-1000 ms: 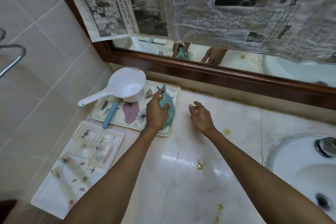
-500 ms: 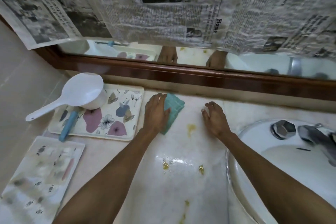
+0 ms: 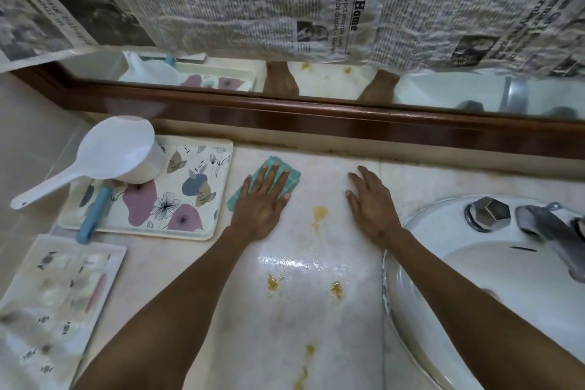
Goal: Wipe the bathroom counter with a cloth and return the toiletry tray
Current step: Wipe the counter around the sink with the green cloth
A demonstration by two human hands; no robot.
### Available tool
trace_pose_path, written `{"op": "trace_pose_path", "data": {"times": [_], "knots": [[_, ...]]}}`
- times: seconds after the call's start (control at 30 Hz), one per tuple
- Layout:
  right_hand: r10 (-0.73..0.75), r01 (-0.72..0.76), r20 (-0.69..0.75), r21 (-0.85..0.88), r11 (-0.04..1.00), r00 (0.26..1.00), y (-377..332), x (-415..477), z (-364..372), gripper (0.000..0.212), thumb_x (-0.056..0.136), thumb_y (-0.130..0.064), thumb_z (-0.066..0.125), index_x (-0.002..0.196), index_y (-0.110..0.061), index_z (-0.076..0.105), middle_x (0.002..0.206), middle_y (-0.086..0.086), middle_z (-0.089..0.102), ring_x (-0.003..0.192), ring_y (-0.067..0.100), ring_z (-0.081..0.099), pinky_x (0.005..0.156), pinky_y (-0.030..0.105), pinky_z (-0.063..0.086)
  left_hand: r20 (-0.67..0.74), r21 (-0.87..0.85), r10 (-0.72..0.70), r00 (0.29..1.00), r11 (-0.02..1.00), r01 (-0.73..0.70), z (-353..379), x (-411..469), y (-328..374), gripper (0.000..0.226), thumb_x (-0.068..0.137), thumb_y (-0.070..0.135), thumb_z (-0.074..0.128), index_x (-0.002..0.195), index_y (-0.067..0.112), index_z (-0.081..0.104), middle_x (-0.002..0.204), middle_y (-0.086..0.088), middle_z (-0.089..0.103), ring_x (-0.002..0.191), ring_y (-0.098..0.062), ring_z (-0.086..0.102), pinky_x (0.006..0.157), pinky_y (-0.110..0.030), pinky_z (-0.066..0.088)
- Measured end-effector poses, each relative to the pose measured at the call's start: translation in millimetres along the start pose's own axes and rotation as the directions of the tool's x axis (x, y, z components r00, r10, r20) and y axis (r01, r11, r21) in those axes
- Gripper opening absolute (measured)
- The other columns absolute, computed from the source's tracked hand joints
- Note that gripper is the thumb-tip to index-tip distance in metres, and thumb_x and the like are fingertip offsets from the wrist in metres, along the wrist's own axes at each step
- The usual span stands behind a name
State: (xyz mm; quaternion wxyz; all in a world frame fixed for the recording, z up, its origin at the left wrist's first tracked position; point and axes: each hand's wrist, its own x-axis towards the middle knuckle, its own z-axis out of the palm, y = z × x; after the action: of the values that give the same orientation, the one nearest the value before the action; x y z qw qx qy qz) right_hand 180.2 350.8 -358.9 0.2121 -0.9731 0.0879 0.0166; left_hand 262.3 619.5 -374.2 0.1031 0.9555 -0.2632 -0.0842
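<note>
Under the flat left hand (image 3: pixel 262 199), cloth (image 3: pixel 292 175) pressed on counter (image 3: pixel 316 310); tray (image 3: pixel 202 225) just left; right hand (image 3: pixel 370 199) spread, apparently resting bare, stain (image 3: pixel 319 214) between.

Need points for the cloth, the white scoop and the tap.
cloth (image 3: pixel 292 175): head view, bare corner beyond the fingers.
white scoop (image 3: pixel 118 147): head view, bowl.
tap (image 3: pixel 552 226): head view, spout.

Left hand (image 3: pixel 262 203) presses teal cloth (image 3: pixel 292 176) flat on counter (image 3: pixel 316 310).
</note>
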Motion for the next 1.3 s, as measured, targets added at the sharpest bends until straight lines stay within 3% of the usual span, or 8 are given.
{"op": "trace_pose_path", "data": {"times": [0.2,0.37,0.5,0.63,0.8,0.93,1.1,1.3], "knots": [[-0.007,0.009,0.054,-0.034,0.999,0.998,22.4,-10.2,-12.7,0.048,0.103,-0.034,0.041,0.144,-0.009,0.044,0.157,0.012,0.033,0.144,0.029,0.031,0.115,0.043,0.027,-0.029,-0.112,-0.237,0.971,0.966,0.233,-2.0,43.9,36.6,0.053,0.107,0.04,0.012,0.159,0.032,0.016,0.168,0.003,0.009,0.155,-0.021,0.001,0.123,-0.045,-0.001],[0.036,-0.033,0.061,-0.063,0.997,0.997,37.4,-27.1,-25.3,0.048,0.103,-0.035,0.039,0.145,-0.011,0.042,0.158,0.011,0.031,0.145,0.028,0.028,0.117,0.043,0.024,0.055,-0.158,0.065,0.996,0.986,-0.056,14.1,-5.5,97.4,0.052,0.106,0.044,0.013,0.158,0.038,0.02,0.167,0.009,0.009,0.155,-0.013,0.0,0.124,-0.044,0.0],[0.049,-0.045,0.041,-0.099,0.994,0.998,47.1,-35.9,-29.3,0.046,0.103,-0.036,0.037,0.143,-0.014,0.045,0.158,0.009,0.033,0.144,0.028,0.03,0.115,0.047,0.025,0.081,-0.064,0.235,0.969,0.971,-0.23,13.8,-48.4,64.5,0.05,0.108,0.045,0.018,0.157,0.043,0.015,0.167,0.015,0.002,0.153,-0.007,-0.004,0.123,-0.038,-0.002],[0.078,-0.074,0.026,-0.114,0.991,0.997,54.5,-46.7,-30.7,0.046,0.103,-0.037,0.036,0.144,-0.016,0.043,0.159,0.009,0.03,0.145,0.027,0.027,0.116,0.05,0.02,0.032,-0.037,0.006,0.999,0.999,-0.005,0.7,-11.5,23.2,0.051,0.107,0.046,0.013,0.158,0.04,0.013,0.167,0.009,0.005,0.155,-0.014,0.0,0.123,-0.044,0.001],[0.144,-0.145,-0.014,-0.115,0.983,0.989,67.7,-63.3,-35.9,0.054,0.102,-0.043,0.03,0.146,-0.013,0.041,0.159,0.014,0.027,0.149,0.03,0.017,0.122,0.047,0.009,-0.006,-0.067,-0.213,0.977,0.975,0.212,11.4,35.4,88.9,0.054,0.107,0.043,0.013,0.16,0.034,0.007,0.168,0.001,0.0,0.155,-0.024,-0.004,0.123,-0.049,-0.004],[0.225,-0.236,-0.096,-0.127,0.963,0.97,74.5,-68.2,-34.1,0.065,0.095,-0.049,0.026,0.139,-0.005,0.044,0.154,0.019,0.034,0.145,0.035,0.024,0.121,0.048,0.014,0.077,-0.063,0.057,0.995,0.997,-0.052,29.4,-1.6,143.0,0.053,0.107,0.046,0.015,0.159,0.037,0.008,0.168,0.002,-0.001,0.155,-0.021,-0.006,0.124,-0.049,-0.002],[0.292,-0.309,-0.158,-0.099,0.946,0.943,70.6,-71.7,-26.0,0.061,0.097,-0.044,0.028,0.138,-0.003,0.045,0.154,0.016,0.035,0.147,0.031,0.022,0.122,0.049,0.01,0.099,-0.033,0.291,0.951,0.957,-0.289,19.6,-41.9,88.5,0.051,0.107,0.048,0.014,0.158,0.041,0.014,0.166,0.01,0.001,0.154,-0.011,-0.006,0.124,-0.039,-0.003],[0.265,-0.28,-0.206,-0.045,0.959,0.942,75.5,-73.1,-22.4,0.05,0.101,-0.036,0.033,0.135,-0.003,0.048,0.153,0.016,0.037,0.146,0.031,0.024,0.122,0.047,0.01,-0.012,-0.013,-0.14,0.99,0.99,0.14,18.9,33.2,105.9,0.052,0.108,0.041,0.015,0.159,0.035,0.01,0.168,0.002,0.003,0.155,-0.021,-0.001,0.123,-0.048,-0.001]]}}
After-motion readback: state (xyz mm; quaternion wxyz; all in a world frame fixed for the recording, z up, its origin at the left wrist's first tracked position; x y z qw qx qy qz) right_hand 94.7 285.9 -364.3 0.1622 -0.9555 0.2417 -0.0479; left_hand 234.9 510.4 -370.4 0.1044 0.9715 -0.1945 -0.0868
